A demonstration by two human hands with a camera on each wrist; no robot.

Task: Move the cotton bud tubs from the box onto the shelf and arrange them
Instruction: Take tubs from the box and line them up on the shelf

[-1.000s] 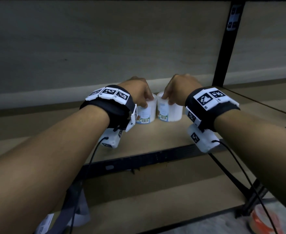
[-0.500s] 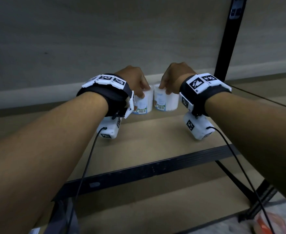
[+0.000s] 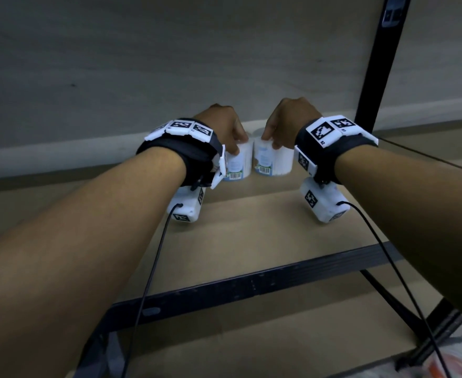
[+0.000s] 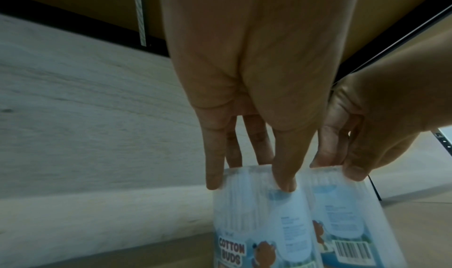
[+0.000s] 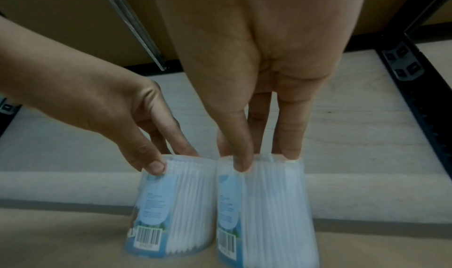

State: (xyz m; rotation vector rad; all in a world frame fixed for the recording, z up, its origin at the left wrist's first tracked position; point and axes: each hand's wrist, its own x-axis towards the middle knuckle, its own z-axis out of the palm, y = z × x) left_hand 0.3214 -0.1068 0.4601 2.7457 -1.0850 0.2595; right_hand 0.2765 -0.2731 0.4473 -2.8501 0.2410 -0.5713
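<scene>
Two clear cotton bud tubs with blue labels stand upright side by side on the wooden shelf (image 3: 251, 227), close to the back wall. My left hand (image 3: 235, 148) grips the top rim of the left tub (image 3: 238, 166), thumb in front and fingers behind. My right hand (image 3: 272, 140) holds the right tub (image 3: 272, 162) by its top in the same way. In the left wrist view the left hand (image 4: 249, 175) sits over the left tub (image 4: 259, 214). In the right wrist view the right hand (image 5: 265, 156) pinches the right tub (image 5: 264, 204). The box is out of view.
A pale back wall (image 3: 170, 77) rises just behind the tubs. A black upright post (image 3: 374, 64) stands at the right, and a black rail (image 3: 251, 285) edges the shelf front. A lower shelf board (image 3: 251, 336) lies below, with an orange and white object (image 3: 448, 364) at the bottom right.
Both hands have slid their tubs further back toward the wall, keeping them side by side. The grips on the tub tops look the same.
</scene>
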